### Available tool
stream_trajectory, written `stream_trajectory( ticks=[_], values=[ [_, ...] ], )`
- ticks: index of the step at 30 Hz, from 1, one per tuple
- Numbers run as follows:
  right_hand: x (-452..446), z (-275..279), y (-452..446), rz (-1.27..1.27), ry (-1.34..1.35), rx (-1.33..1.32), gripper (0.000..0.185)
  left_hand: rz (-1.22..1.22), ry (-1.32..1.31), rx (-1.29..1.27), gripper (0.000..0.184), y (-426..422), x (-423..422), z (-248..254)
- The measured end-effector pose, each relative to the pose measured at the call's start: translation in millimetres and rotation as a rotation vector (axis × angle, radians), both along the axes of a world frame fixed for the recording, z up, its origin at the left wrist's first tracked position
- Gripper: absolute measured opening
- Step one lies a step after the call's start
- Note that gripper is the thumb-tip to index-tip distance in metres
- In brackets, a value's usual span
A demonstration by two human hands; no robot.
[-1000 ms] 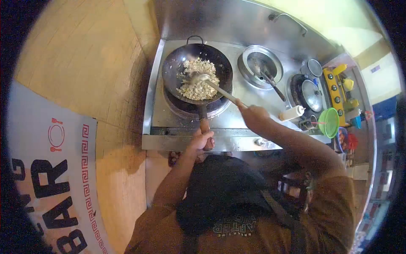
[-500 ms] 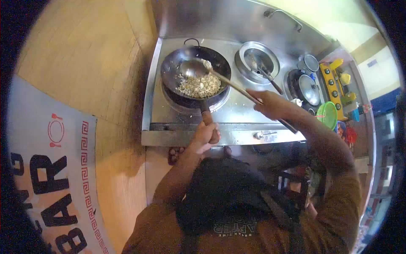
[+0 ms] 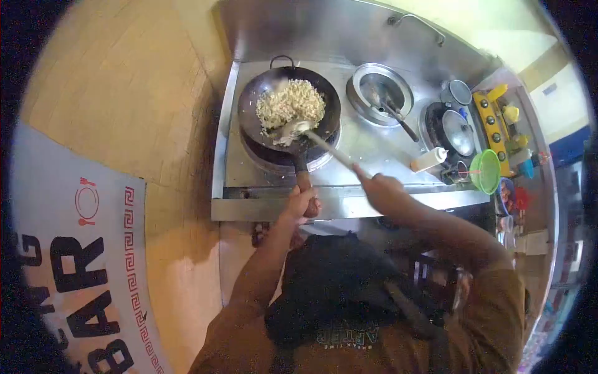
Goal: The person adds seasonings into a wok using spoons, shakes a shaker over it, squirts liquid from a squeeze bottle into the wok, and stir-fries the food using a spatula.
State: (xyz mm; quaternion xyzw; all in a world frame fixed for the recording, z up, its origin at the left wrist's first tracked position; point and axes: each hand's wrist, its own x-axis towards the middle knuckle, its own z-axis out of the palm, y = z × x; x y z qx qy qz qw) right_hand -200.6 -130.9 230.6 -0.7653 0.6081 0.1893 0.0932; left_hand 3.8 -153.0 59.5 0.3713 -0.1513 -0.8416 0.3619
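A dark wok (image 3: pixel 248 115) sits on the left burner, with a heap of pale fried rice (image 3: pixel 291 101) inside. My left hand (image 3: pixel 299 204) is wrapped round the wok's wooden handle at the front. In my right hand (image 3: pixel 382 188) is the shaft of a long-handled ladle (image 3: pixel 333 151), which slants from the right down to the wok. The ladle's bowl lies at the near side of the rice, blurred and partly covered by white bits.
Right of the wok, a round metal pot (image 3: pixel 356 93) holds another utensil. Farther right are a squeeze bottle (image 3: pixel 428 161), a green basket (image 3: pixel 486 171), a lidded pan (image 3: pixel 458 133) and a yellow stove (image 3: pixel 488 118). A steel backsplash (image 3: pixel 311 31) rises behind; a lettered banner (image 3: pixel 93 249) hangs left.
The ladle's bowl has moved from the wok's far left to its near side, and my right hand has come lower. The rice now lies farther back. My left hand keeps its hold.
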Motion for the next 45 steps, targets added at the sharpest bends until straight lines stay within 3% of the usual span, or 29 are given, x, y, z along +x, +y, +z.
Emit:
stream_trajectory(
  ticks=[3,5,6,7,8,9,10,11,13,17,19,20,21,22,23,24,25,26,28,29,33,34,37,39,40,42,43,44,45],
  values=[
    [-12,-47,-42,-0.196,-0.186,-0.096,0.054,-0.055,-0.062,-0.029,0.019,-2,-3,-4],
    [0,-96,-60,-0.243,-0.225,0.027,0.043,-0.035,-0.158,-0.045,0.015,-1,-4,1],
    [21,-69,-44,-0.304,-0.315,0.009,0.038,-0.044,-0.204,-0.057,0.014,-1,-3,7],
    [24,-89,-33,-0.111,-0.194,0.033,0.035,-0.070,-0.225,-0.001,0.013,1,0,22],
    [22,-107,-20,-0.030,-0.260,-0.059,0.038,-0.112,-0.234,0.050,0.013,3,2,30],
    [21,-100,-22,-0.045,-0.258,0.146,0.040,-0.048,-0.338,0.035,0.014,4,1,6],
    [14,-106,-15,-0.231,-0.575,0.098,0.047,-0.195,-0.390,0.031,0.016,0,8,15],
    [11,-94,-14,-0.212,-0.522,0.108,0.061,-0.172,-0.267,-0.023,0.022,5,13,2],
    [0,-155,-16,-0.209,-0.733,0.041,0.074,-0.100,-0.044,-0.049,0.029,25,11,0],
    [-62,-99,12,-0.239,-0.973,0.061,0.069,-0.196,-0.086,-0.035,0.034,51,-15,33],
    [-142,-71,44,-0.210,-0.926,0.003,0.063,-0.291,-0.090,-0.053,0.038,51,-44,54],
    [-188,-68,62,-0.347,-0.993,-0.204,0.057,-0.338,-0.094,-0.069,0.039,51,-61,67],
    [-239,-43,76,-0.727,-0.920,-0.244,0.056,-0.391,-0.089,-0.085,0.041,48,-83,80],
    [-311,-73,89,-0.852,-0.859,-0.573,0.050,-0.436,-0.081,-0.108,0.043,46,-105,95],
    [-394,-64,95,-0.936,-0.773,-0.709,0.044,-0.484,-0.066,-0.130,0.044,45,-130,108],
    [-482,-72,110,-0.930,-0.696,-1.053,0.037,-0.536,-0.049,-0.153,0.046,44,-155,127],
    [-603,-126,113,-0.928,-0.702,-1.432,0.029,-0.582,-0.015,-0.173,0.048,44,-183,145],
    [-661,-92,129,-1.259,-0.533,-1.375,0.026,-0.622,0.014,-0.190,0.050,47,-209,165],
    [-773,-74,146,-1.058,-0.273,-1.578,0.026,-0.697,0.109,-0.228,0.054,56,-269,209],
    [-822,-73,139,-1.057,-0.310,-1.565,0.029,-0.713,0.175,-0.248,0.056,66,-303,233],
    [-957,-109,112,-1.045,-1.260,-1.117,0.046,-0.789,0.553,-0.765,0.064,62,-463,317],
    [-1004,-131,101,-0.968,-1.231,-1.263,0.055,-0.718,0.656,-0.802,0.066,71,-488,329],
    [-1010,-134,78,-1.548,-0.419,-0.988,0.072,-0.273,0.928,-0.397,0.066,136,-534,344],
    [-1062,-153,95,-1.375,0.042,-0.886,0.073,-0.267,0.985,-0.222,0.066,131,-540,350],
    [-1066,-160,94,-1.268,0.255,-0.828,0.074,-0.377,0.930,-0.185,0.066,107,-524,354],
    [-1047,-177,81,-1.247,0.096,-1.084,0.076,-0.439,0.897,-0.155,0.066,99,-510,360],
    [-998,-141,86,-1.322,-0.267,-1.385,0.077,-0.407,0.953,-0.159,0.066,102,-508,353],
    [-927,-100,83,-1.235,-0.290,-1.464,0.052,-0.334,1.005,-0.199,0.066,107,-507,351],
    [-890,-79,79,-1.112,-0.349,-1.471,0.039,-0.260,1.059,-0.237,0.065,112,-505,348]
  ],
)
